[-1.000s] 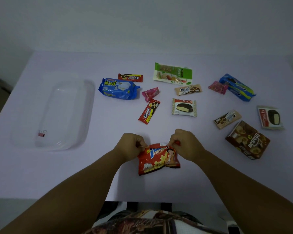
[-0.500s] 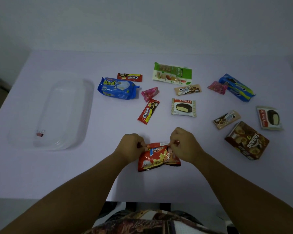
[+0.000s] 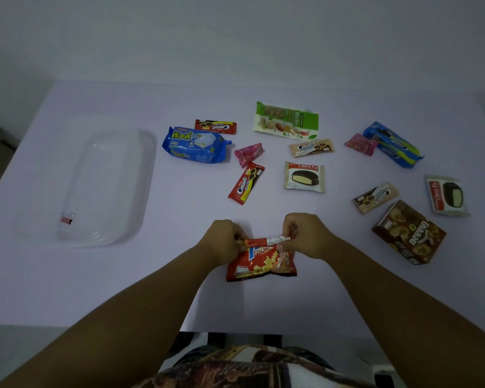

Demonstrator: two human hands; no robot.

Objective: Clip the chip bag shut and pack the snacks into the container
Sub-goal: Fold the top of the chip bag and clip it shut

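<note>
While both hands pinch the folded top of the chip bag [image 3: 261,261] near the desk's front edge, left hand [image 3: 224,242] and right hand [image 3: 305,236] closed on it, the fold may spring open if either lets go to reach the clip [image 3: 67,219] in the container [image 3: 140,175].

Bench [image 3: 67,289] covered in plain pale lilac surface, filling most of view; far edge meets wall. Wall [image 3: 235,37] behind bench bare, pale grey-white, unmarked. Light dim and even, cool cast, soft shadows only. Strip of darker brownish floor [image 3: 0,163] visible past bench's left edge. Near edge of bench straight, dark gap below it at bottom centre
</note>
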